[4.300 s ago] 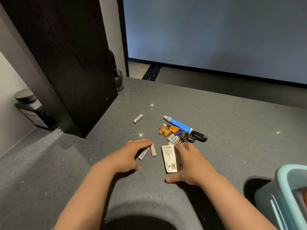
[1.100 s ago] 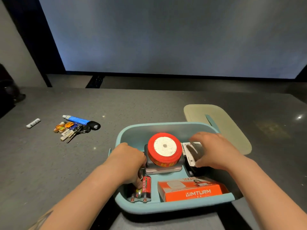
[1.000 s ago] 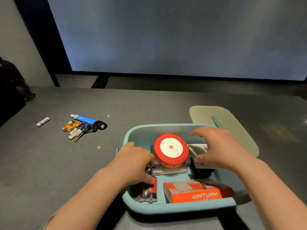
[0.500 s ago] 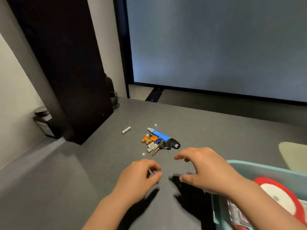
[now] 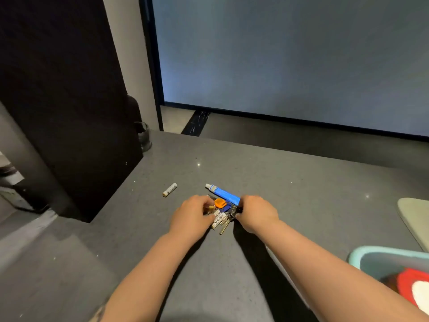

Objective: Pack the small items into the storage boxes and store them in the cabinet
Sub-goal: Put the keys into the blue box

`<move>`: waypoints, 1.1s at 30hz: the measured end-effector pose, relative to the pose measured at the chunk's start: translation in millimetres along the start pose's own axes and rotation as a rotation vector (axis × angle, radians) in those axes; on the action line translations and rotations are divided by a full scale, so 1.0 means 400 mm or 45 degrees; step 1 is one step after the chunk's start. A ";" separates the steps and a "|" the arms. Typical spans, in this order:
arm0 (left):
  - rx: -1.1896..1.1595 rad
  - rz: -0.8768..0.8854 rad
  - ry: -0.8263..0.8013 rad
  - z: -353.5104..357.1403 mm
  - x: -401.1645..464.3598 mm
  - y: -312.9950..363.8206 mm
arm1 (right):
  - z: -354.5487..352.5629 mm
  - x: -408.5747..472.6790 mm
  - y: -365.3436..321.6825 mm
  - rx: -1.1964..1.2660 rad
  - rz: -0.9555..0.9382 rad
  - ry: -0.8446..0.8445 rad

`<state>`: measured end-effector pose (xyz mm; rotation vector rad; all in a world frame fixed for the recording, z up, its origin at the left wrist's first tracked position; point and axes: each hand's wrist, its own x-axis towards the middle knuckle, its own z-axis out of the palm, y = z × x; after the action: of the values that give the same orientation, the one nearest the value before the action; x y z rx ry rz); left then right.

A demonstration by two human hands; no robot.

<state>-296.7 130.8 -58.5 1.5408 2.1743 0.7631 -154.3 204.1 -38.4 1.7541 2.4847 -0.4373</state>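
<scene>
Left hand and right hand closed around a key bunch on the grey desk, grips curled onto its tags and fob; blue tube touching behind; lone battery near, left; teal storage box well apart, right.

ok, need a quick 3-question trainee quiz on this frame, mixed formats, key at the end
1. True or false: the white battery lies apart from the key bunch, to its left on the counter.
2. Multiple choice: the blue tube lies A) inside the teal box; B) on the counter just beyond the keys; C) under the lid.
3. Fill in: the left hand and right hand both close in on the ____.

Key: 1 true; 2 B; 3 key bunch.
</scene>
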 end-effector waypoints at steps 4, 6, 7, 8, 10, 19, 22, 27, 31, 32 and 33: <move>-0.086 0.025 0.045 0.036 0.013 -0.031 | 0.057 0.020 0.002 0.139 0.061 0.127; -0.115 0.041 0.086 0.050 0.007 -0.044 | 0.056 0.019 0.008 0.175 0.089 0.133; -0.128 0.036 0.101 0.056 0.003 -0.048 | 0.051 0.016 0.012 0.197 0.111 0.127; -0.139 0.028 0.110 0.062 0.000 -0.052 | 0.043 0.013 0.018 0.223 0.131 0.124; -0.154 0.024 0.110 0.073 -0.007 -0.057 | 0.021 0.003 0.027 0.245 0.155 0.108; 0.073 0.136 -0.065 0.056 0.026 -0.047 | -0.110 -0.077 0.053 0.099 0.192 0.135; 0.135 0.173 -0.116 0.054 0.034 -0.042 | -0.113 -0.097 0.060 0.130 0.219 0.136; 0.201 0.145 -0.009 0.081 0.016 -0.023 | -0.083 -0.119 0.070 0.199 0.263 0.139; 0.234 0.076 0.067 0.086 -0.018 -0.024 | -0.070 -0.117 0.074 0.307 0.263 0.097; 0.225 0.066 0.066 0.087 -0.028 -0.027 | -0.066 -0.115 0.077 0.326 0.257 0.081; 0.202 0.064 0.056 0.088 -0.036 -0.029 | -0.062 -0.113 0.081 0.342 0.252 0.069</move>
<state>-279.9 121.9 -93.6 1.6762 2.2843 0.6588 -106.1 179.5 -11.1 2.1109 2.3447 -0.7451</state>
